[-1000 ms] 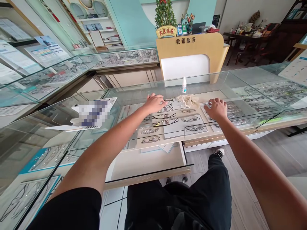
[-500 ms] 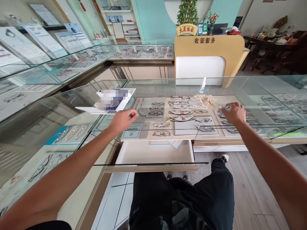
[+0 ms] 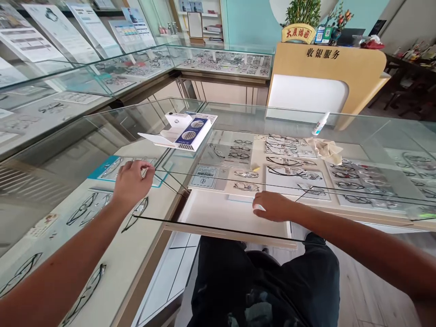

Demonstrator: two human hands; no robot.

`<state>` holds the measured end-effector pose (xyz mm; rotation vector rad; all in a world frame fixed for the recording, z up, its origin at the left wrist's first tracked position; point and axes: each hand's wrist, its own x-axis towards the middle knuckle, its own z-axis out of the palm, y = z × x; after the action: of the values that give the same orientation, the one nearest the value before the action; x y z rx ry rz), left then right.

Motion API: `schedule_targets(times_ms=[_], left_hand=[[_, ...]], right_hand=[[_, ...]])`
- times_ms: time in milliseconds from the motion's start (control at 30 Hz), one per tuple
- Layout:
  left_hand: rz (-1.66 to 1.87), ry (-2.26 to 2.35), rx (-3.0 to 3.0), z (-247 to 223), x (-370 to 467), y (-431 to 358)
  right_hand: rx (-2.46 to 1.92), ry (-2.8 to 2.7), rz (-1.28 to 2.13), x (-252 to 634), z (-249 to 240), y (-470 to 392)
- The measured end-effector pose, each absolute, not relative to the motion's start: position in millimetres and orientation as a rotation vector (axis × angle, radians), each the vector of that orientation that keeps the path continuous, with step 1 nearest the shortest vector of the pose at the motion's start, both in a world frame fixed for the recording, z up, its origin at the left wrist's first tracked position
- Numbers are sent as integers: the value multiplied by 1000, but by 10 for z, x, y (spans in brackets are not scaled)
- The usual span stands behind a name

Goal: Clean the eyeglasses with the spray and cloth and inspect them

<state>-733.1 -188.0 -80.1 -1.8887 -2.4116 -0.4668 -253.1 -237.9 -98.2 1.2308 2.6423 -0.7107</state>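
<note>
My left hand (image 3: 133, 181) is over the glass counter at the left, near the blue-edged tray (image 3: 102, 167) of eyeglasses under the glass. Its fingers are curled, with thumb and forefinger close together; whatever may lie between them is too small to make out. My right hand (image 3: 272, 206) is above the pulled-out white drawer (image 3: 211, 211), close to the front edge of the glass. Its fingers bend loosely, the thumb stands apart, and no object shows in it. Beyond it, a pair of glasses (image 3: 245, 186) lies under the glass.
An opened white and blue box (image 3: 194, 131) stands on the glass top. A white bottle (image 3: 320, 124) and a crumpled beige cloth (image 3: 325, 151) lie farther right. Several eyeglass frames (image 3: 289, 171) sit inside the case. A cash desk (image 3: 323, 68) stands behind.
My right hand has moved left and nearer, from the right-hand glasses to above the drawer. My left hand has shifted left, away from the box. The view has turned left.
</note>
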Motion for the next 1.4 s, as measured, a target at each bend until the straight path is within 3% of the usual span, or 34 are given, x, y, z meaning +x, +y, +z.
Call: schedule_targets(times_ms=[300,600,1100,1400], left_hand=[[-51,-2481,-2031,-892,-7405,-1697],[35,-2398,-2105,-887,-7544,-1652],[1,-2393,-2098,-861,-7510,-1654],[0,-2415,-2104,-803,-7476,-1654]], right_hand=[[1499,2548,-383,-2862,-1812,-1300],[1447,2553,-300,-2957,-2242,-1045],[1547,2589,-301,-3023,-2301,-979],[1561,2598,-338,-3034,-2046,-1179]])
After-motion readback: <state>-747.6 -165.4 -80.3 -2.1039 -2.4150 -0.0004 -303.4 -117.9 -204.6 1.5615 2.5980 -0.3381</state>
